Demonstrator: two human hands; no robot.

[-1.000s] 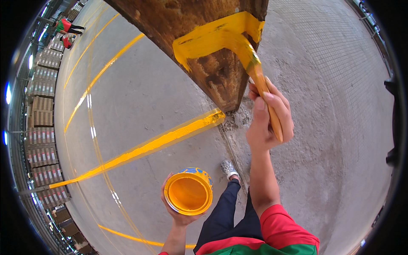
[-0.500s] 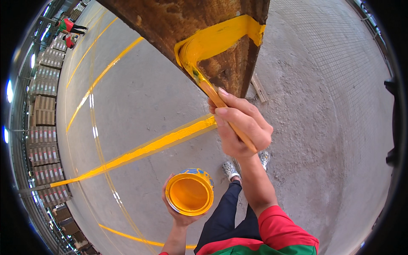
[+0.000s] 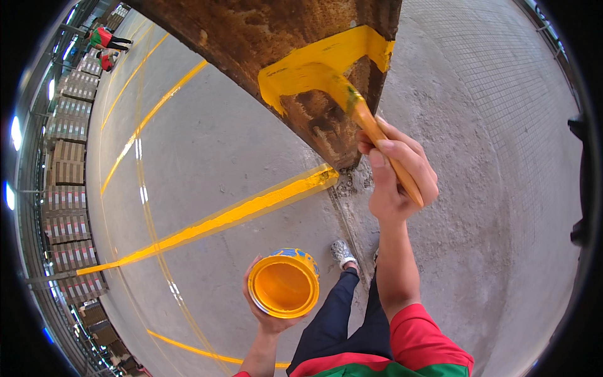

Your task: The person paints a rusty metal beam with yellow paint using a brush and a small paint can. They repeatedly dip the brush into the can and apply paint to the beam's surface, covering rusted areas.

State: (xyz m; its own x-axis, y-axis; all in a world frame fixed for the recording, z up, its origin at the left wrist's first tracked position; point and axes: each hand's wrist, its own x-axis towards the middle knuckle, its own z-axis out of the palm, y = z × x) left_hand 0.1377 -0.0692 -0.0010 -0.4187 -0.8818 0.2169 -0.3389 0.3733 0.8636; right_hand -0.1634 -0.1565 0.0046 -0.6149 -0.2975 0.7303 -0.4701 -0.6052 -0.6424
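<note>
My right hand (image 3: 402,166) is closed around the wooden handle of a paintbrush (image 3: 370,125). The brush's bristles, coated in yellow, press against a rusty brown steel column (image 3: 301,38). A wet yellow band (image 3: 314,60) bends across the column's face and around its right edge, with bare rust below it. Lower down, my left hand (image 3: 267,317) grips an open paint can (image 3: 284,286) from its left side and underneath. Yellow paint fills part of the can, smears its rim and has run onto its blue-patterned outside.
A thick yellow line (image 3: 239,210) runs over the grey concrete floor to the column's foot. Rubble and dust (image 3: 452,207) lie to the right. Stacked cartons (image 3: 66,163) line the far left, and two people (image 3: 103,44) are at the upper left.
My right hand has swept the brush rightward and slightly up along the yellow band, from its left end toward the right edge. The can has shifted slightly right.
</note>
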